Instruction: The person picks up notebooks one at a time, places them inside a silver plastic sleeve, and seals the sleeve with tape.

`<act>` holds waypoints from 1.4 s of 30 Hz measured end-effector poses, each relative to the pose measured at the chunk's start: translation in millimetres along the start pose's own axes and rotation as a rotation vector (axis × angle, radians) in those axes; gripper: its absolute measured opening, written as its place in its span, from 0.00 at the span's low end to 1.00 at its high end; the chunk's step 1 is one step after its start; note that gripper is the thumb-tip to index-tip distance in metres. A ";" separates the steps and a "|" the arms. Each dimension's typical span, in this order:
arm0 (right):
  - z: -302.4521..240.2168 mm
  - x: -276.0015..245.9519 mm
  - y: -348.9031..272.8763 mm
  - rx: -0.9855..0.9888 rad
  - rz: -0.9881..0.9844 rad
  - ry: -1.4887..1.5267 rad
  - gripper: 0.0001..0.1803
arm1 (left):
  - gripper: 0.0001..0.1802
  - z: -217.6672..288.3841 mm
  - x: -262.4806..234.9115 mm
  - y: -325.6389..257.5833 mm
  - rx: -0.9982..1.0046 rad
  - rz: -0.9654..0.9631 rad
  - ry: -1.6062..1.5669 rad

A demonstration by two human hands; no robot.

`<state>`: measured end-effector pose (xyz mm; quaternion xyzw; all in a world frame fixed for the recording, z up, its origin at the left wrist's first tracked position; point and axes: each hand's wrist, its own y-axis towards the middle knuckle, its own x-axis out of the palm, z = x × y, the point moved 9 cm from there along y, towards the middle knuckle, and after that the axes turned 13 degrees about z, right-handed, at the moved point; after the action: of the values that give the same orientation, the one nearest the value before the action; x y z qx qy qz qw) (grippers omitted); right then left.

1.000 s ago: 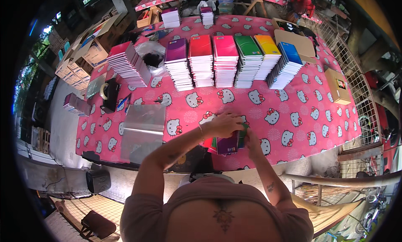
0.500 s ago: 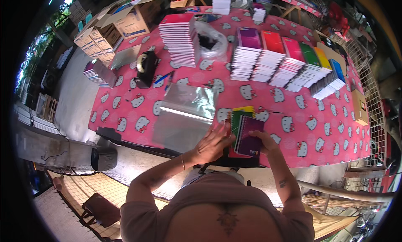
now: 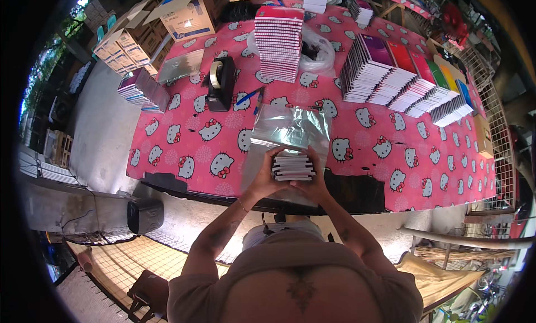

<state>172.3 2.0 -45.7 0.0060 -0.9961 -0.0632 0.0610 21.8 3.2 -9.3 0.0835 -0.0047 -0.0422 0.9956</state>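
Note:
Between both hands a small stack of spiral notebooks (image 3: 293, 166) stands on edge, its white page edges facing up. My left hand (image 3: 271, 175) is wrapped round the stack's left side, and my right hand (image 3: 316, 176) grips its right side. Beneath them lie clear plastic sleeves (image 3: 290, 124), shiny and flat on the pink table cover. The covers of the held notebooks are mostly hidden by the grip and the angle.
A tall notebook pile (image 3: 279, 46) stands beyond the sleeves, beside a black tape dispenser (image 3: 222, 84) and a blue pen (image 3: 247, 97). Coloured notebook stacks (image 3: 379, 71) line the right. Smaller notebooks (image 3: 143, 91) and cardboard boxes (image 3: 187, 18) are at the left.
The notebooks, which lay fanned flat at the right of the sleeves, are now gathered upright between both hands. Hands and notebooks have moved left over the sleeves. The head view has shifted.

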 end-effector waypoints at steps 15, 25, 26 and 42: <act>-18.8 26.6 9.8 -0.006 0.018 0.019 0.52 | 0.56 -35.7 -7.2 1.1 -0.033 -0.064 0.056; -3.1 17.0 11.5 0.041 -0.040 -0.067 0.51 | 0.59 98.2 37.3 -4.9 0.573 -0.166 1.096; -1.1 19.0 10.5 0.082 -0.060 -0.066 0.51 | 0.58 85.2 43.8 -10.4 0.559 -0.254 1.125; 0.6 -57.7 58.3 -0.241 -0.260 -1.198 0.53 | 0.45 -63.9 -49.2 62.4 -0.479 0.436 0.637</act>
<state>229.2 61.1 -45.9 0.0835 -0.8344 -0.1744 -0.5161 -21.1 79.3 -62.0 -0.1433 0.2945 0.1965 0.9242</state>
